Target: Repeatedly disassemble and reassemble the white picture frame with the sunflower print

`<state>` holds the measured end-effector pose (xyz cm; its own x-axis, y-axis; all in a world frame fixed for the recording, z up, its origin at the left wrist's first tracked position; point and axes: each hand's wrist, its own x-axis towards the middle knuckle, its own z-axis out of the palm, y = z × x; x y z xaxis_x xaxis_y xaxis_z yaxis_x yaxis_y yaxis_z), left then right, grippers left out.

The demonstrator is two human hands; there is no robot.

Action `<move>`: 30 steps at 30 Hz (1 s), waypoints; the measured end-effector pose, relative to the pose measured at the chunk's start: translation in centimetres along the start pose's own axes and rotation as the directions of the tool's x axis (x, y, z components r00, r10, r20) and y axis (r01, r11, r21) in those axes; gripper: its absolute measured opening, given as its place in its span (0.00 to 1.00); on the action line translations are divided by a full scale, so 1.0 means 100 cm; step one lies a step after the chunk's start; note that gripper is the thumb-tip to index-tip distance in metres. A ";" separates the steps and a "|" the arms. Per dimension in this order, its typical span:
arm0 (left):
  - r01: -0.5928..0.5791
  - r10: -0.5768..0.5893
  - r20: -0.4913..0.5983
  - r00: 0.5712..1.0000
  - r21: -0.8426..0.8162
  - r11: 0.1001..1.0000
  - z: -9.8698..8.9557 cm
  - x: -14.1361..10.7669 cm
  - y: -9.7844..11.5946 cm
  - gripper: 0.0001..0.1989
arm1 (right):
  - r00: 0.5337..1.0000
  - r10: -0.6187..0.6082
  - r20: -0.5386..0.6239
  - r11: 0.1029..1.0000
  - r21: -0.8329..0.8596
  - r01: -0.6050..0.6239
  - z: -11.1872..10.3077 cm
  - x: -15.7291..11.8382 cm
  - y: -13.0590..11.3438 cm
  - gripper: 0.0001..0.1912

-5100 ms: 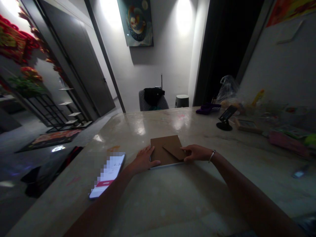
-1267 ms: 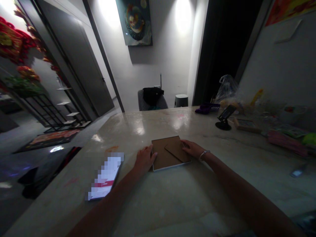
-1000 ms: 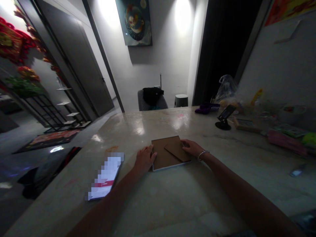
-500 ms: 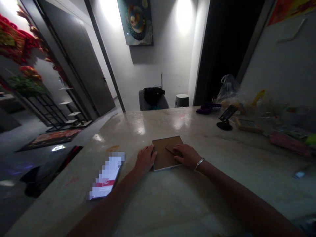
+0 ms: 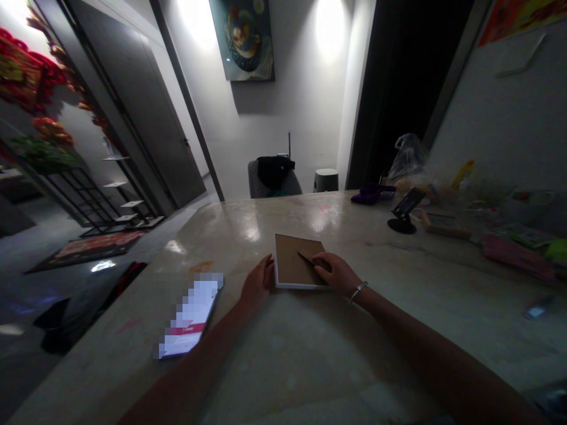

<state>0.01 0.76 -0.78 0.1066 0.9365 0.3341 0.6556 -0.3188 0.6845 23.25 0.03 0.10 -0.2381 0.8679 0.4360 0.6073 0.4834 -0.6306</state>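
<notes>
A picture frame [image 5: 290, 268], seen from behind with a brown backing board and thin white sides, is in front of me over the table. Its left side looks tipped up, showing the white edge. A narrow brown stand leg [image 5: 306, 256] slants across the backing. My right hand [image 5: 339, 273], with a silver bracelet on the wrist, grips the frame's right side, thumb and fingers over the leg's end. Beside the left edge is my left hand [image 5: 259, 280], fingers lightly bent and apart from the thumb; whether the fingertips touch the frame is hard to tell.
A phone [image 5: 190, 319] with a lit, pixelated screen lies left of my left forearm on the marble-look table [image 5: 283, 366]. At the right stand a black phone stand [image 5: 404, 215], a purple item [image 5: 372, 193] and a pink bundle [image 5: 514, 257]. A grey chair [image 5: 261, 180] is beyond the far edge.
The frame has turned and its left side has come up, so its white edge shows more. My left hand has slipped off the backing to outside the left edge. My right hand stays on the right side.
</notes>
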 end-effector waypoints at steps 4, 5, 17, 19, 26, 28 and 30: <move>0.009 -0.009 0.047 0.999 0.004 1.000 -0.002 -0.001 0.001 0.22 | 1.000 -0.002 -0.014 1.000 0.022 0.002 0.002 0.000 0.001 0.11; 0.009 -0.010 0.046 0.999 0.014 1.000 -0.003 -0.001 0.002 0.22 | 1.000 -0.011 -0.010 1.000 0.014 0.011 0.003 0.000 0.001 0.11; 0.015 -0.018 0.014 1.000 0.181 0.983 -0.001 0.001 0.003 0.21 | 0.995 -0.073 0.066 0.991 -0.105 0.080 0.005 -0.003 0.001 0.11; -0.014 0.008 0.029 1.000 0.206 0.979 0.000 0.001 0.004 0.21 | 0.994 -0.073 0.077 0.987 -0.136 0.083 0.005 -0.004 -0.002 0.11; -0.040 0.029 0.040 0.999 0.323 0.946 0.003 0.001 0.000 0.18 | 0.994 -0.026 0.103 0.990 -0.136 0.040 0.004 -0.007 -0.006 0.13; -0.048 0.038 0.039 0.999 0.319 0.946 0.004 0.001 -0.002 0.17 | 0.996 0.041 0.079 0.997 -0.073 -0.035 0.005 -0.006 -0.003 0.17; -0.062 0.063 0.005 0.998 0.298 0.953 0.003 0.001 -0.001 0.17 | 0.995 0.083 0.051 0.996 -0.030 -0.082 0.003 -0.004 0.000 0.23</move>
<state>0.17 0.94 -0.98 0.1513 0.9153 0.3732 0.8408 -0.3177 0.4384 23.11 -0.32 -0.24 -0.2247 0.9099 0.3487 0.6473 0.4069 -0.6446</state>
